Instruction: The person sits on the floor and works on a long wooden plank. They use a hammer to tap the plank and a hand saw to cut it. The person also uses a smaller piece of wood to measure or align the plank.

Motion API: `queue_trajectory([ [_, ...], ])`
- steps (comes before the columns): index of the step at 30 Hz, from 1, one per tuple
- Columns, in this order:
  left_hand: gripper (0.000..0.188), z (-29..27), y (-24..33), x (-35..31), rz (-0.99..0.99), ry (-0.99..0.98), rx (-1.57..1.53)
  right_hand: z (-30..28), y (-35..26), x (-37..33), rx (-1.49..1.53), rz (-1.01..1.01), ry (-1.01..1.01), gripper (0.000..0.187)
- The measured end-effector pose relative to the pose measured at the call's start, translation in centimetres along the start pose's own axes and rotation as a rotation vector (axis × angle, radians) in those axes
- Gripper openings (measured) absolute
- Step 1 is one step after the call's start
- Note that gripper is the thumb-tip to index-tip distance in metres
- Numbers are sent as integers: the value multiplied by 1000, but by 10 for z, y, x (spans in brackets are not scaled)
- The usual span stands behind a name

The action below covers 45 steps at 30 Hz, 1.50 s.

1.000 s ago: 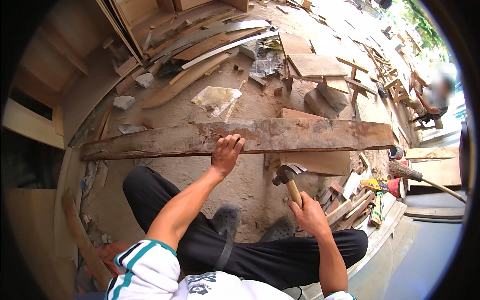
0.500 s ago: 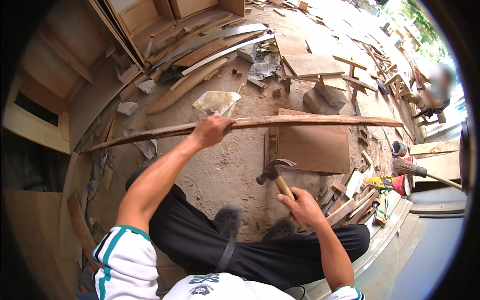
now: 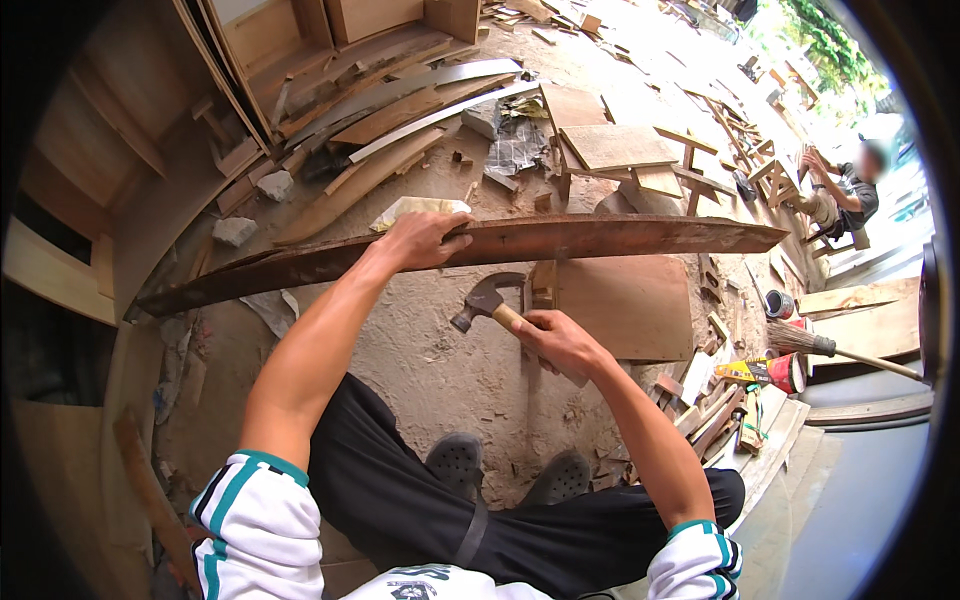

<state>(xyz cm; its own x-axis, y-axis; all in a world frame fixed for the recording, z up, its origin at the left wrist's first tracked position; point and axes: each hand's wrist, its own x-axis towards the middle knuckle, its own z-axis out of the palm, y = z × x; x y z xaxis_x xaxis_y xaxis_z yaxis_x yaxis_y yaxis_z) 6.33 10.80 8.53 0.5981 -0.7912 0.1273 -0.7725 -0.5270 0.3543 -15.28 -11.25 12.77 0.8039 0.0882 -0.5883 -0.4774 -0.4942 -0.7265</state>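
A long, worn wooden plank (image 3: pixel 610 238) stretches across the middle of the view, its broad brown face turned toward me. My left hand (image 3: pixel 425 240) grips it left of its centre, fingers over the upper edge. Lower and to the right, my right hand (image 3: pixel 562 345) is closed around the wooden handle of a claw hammer (image 3: pixel 486 298). The hammer's dark steel head points left, just below the plank and apart from it. Behind the plank, a flat wooden panel (image 3: pixel 625 310) lies on the ground.
Scrap wood strips (image 3: pixel 725 410) are piled at the right, by a yellow-and-red tube (image 3: pixel 755 371) and a broom (image 3: pixel 800 338). Wooden cabinets (image 3: pixel 375 20) stand at the far left. Several boards (image 3: pixel 615 147) and stones (image 3: pixel 235 232) lie beyond the plank. Another person (image 3: pixel 855 190) sits far right.
The plank has rolled in my left hand, so its broad face now shows instead of its narrow edge. My right hand has raised the hammer up and left, closer to the plank.
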Motion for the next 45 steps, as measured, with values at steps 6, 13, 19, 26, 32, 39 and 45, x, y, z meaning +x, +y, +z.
queue_trajectory([
  [6,51,-3,1,6,-86,-34,-66,-10,-33,24,-182,-56,36,54],
  [13,53,-10,7,7,-90,-37,-73,-6,-18,45,-123,-137,221,52],
  [19,54,-8,6,7,-123,-91,-31,44,-19,48,157,-10,384,44],
  [26,50,-9,5,9,-178,-137,-129,79,-38,45,87,-12,606,45],
  [32,53,-24,20,16,-252,-252,-159,77,-34,50,118,70,601,44],
  [39,60,-29,-7,-6,-21,-12,146,86,-34,52,50,-34,668,42],
  [45,64,-73,-111,-93,-430,269,6,85,-25,56,112,54,615,47],
])
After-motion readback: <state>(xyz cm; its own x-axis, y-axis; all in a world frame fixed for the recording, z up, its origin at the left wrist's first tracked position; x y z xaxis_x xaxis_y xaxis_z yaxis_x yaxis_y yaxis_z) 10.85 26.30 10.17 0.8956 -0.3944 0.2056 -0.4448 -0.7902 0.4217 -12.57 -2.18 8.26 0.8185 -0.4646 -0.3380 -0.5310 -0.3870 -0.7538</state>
